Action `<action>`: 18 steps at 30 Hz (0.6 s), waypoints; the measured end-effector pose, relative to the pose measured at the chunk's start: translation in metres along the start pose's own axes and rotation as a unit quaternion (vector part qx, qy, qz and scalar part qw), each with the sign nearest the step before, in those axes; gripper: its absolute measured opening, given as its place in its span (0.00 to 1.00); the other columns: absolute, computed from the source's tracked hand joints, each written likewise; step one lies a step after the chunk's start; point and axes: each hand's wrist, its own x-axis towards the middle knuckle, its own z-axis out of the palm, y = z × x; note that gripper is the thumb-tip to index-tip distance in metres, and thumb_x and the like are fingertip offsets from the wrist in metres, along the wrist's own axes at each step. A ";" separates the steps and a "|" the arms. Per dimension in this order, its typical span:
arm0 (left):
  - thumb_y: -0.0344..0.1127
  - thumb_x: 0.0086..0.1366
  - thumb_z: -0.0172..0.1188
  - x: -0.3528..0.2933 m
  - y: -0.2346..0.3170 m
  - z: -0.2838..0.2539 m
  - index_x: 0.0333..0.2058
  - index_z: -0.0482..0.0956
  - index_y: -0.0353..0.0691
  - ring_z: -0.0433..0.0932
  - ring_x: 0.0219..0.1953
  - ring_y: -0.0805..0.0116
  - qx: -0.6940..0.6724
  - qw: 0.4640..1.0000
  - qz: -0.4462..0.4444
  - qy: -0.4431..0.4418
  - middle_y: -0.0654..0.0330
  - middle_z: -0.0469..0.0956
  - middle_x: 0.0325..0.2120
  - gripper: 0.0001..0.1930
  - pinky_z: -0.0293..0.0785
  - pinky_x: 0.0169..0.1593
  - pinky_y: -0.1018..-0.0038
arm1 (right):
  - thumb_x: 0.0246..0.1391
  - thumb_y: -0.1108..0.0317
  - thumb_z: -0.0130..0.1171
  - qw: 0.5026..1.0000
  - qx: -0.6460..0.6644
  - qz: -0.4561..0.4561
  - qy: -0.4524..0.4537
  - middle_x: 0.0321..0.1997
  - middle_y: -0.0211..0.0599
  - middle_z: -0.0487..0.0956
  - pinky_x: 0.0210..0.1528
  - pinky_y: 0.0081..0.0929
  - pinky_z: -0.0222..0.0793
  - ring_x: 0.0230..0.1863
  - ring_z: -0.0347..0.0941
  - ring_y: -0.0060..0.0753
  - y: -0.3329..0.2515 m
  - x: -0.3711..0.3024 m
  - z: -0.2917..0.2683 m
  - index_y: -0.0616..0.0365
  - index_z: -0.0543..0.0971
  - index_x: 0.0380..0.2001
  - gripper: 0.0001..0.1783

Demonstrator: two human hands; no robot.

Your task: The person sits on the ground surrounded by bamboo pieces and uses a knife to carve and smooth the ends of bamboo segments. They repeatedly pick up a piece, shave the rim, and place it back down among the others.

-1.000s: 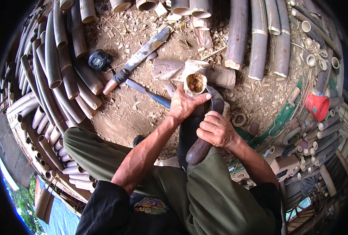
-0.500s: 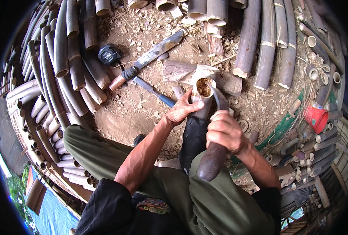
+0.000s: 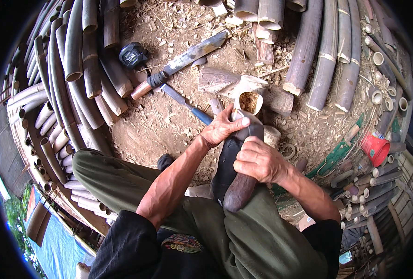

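Note:
Between my knees a bamboo tube stands tilted, its open end facing up and away, with pale shavings inside. My left hand grips the tube's left side just below the rim, thumb laid across the front. My right hand is closed around a knife with a thick dark wooden handle that points back toward my lap. Its curved grey blade runs up in front of the tube toward my left thumb; where exactly the edge touches is hard to make out.
Wood blocks lie behind the tube. To the left are a big-bladed machete, a blue-handled tool and a tape measure. Bamboo poles surround the chip-strewn ground. A red bucket stands right.
My right hand has drawn the knife back and slightly left, out of the tube's mouth to its near side. My left hand keeps its hold. The whole view has shifted slightly.

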 end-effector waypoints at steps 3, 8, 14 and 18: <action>0.55 0.55 0.71 0.001 0.006 0.005 0.60 0.64 0.34 0.72 0.48 0.70 0.010 1.000 -0.011 0.024 0.58 0.75 0.47 0.42 0.69 0.55 0.72 | 0.40 0.65 0.57 1.000 -0.022 -0.008 -0.009 0.28 0.30 0.71 0.41 0.34 0.69 0.33 0.70 0.34 0.009 -0.002 0.004 0.57 0.75 0.25 0.08; 0.58 0.59 0.67 0.003 -0.006 0.012 0.58 0.66 0.34 0.73 0.46 0.70 0.025 0.997 0.027 0.066 0.57 0.77 0.45 0.40 0.70 0.53 0.71 | 0.39 0.65 0.57 0.998 -0.044 -0.027 -0.035 0.26 0.29 0.68 0.40 0.32 0.68 0.31 0.69 0.32 0.018 -0.004 0.006 0.56 0.75 0.25 0.08; 0.63 0.57 0.65 0.000 -0.001 0.015 0.60 0.62 0.30 0.75 0.52 0.55 0.128 0.986 0.008 0.106 0.44 0.76 0.48 0.46 0.69 0.55 0.65 | 0.38 0.66 0.58 0.992 -0.111 -0.046 -0.026 0.24 0.27 0.67 0.39 0.31 0.68 0.30 0.68 0.30 0.029 -0.008 0.019 0.54 0.75 0.24 0.07; 0.63 0.58 0.64 -0.007 -0.001 0.019 0.65 0.53 0.28 0.71 0.56 0.57 0.113 0.989 0.051 0.084 0.44 0.72 0.53 0.52 0.66 0.59 0.66 | 0.41 0.65 0.57 0.990 -0.136 -0.029 -0.007 0.23 0.27 0.68 0.43 0.31 0.69 0.31 0.69 0.29 0.026 -0.001 0.020 0.53 0.75 0.24 0.06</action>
